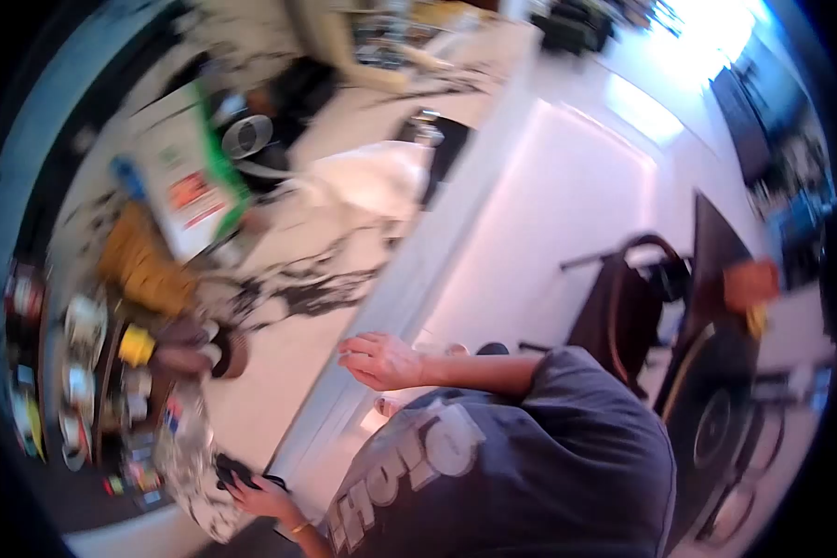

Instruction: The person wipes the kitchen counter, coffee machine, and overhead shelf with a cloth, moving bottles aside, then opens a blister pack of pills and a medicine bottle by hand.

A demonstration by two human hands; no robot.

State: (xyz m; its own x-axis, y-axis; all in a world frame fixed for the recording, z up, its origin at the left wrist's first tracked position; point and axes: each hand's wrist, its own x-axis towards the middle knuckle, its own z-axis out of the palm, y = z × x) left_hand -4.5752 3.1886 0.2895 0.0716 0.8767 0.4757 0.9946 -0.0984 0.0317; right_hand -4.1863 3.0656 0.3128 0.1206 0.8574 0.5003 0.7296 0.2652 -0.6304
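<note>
Within left hand (264, 499), small black object (233, 471), blurred

Dark grey short-sleeved shirt (567, 465), large pale lettering (437, 446), wording perhaps blurred; thin yellowish band (300, 527), left wrist (294, 517).

green-edged white bag (169, 153), dark chair (612, 316)

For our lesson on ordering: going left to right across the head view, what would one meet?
Small yellow item, left hand with a black object, right hand, dark chair, orange item.
</note>
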